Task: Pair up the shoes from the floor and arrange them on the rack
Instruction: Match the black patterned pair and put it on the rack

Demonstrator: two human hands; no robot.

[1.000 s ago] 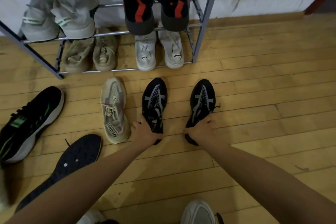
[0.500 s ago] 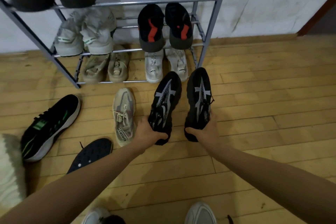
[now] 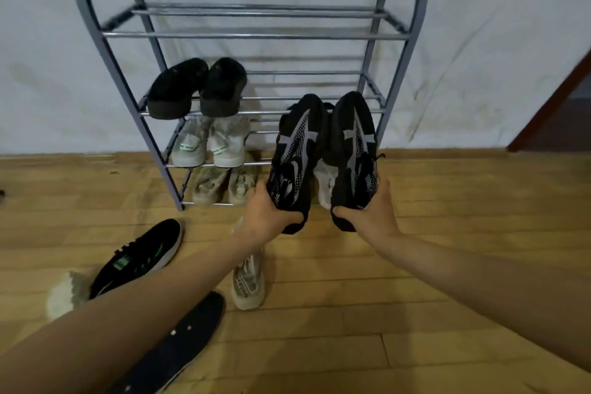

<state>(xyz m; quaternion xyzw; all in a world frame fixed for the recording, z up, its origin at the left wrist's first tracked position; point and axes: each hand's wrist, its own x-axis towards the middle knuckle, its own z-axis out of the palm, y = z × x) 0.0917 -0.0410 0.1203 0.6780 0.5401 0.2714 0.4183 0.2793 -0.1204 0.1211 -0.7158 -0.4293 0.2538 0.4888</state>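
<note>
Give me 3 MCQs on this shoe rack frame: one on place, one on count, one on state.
1. Where is the black slipper pair?
A. on the top shelf
B. on the second shelf from the top, left side
C. on the floor

2. How many shelves of the rack are bare of shoes?
A. one
B. two
C. none

3. What state is the black-and-grey sneaker pair in?
A. lying on the floor
B. set on the bottom shelf
C. held up, one shoe per hand

Key: 1 B, the slippers sit left on the second shelf down. 2 A, only the top shelf carries nothing. 3 C, the left hand grips the left sneaker by the heel, the right hand the right sneaker, both off the floor in front of the rack.
</note>
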